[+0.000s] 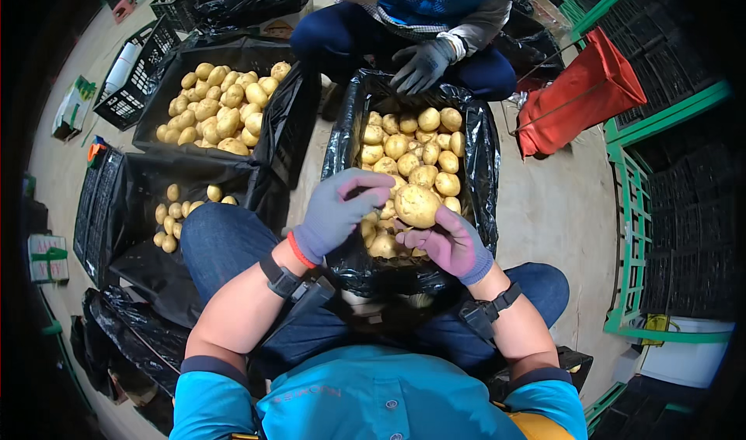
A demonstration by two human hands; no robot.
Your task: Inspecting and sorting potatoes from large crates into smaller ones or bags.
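Wearing a pink-and-grey knit glove, my right hand [451,242] holds a large yellow potato [417,205] by its right side, above a crate lined with black plastic [481,166]. My left hand [348,207], in a similar glove, is just left of that potato with thumb and fingers apart; whether something lies between them I cannot tell. Many potatoes [408,163] fill the crate under my hands. On the crate's far edge rests a co-worker's grey-gloved hand [424,66].
At the upper left, a lined crate [204,153] holds a heap of potatoes. Nearer my left knee, another lined crate [134,207] has several small potatoes. A red bag [574,102] stands right of the co-worker. Green metal frames [629,236] edge the right side.
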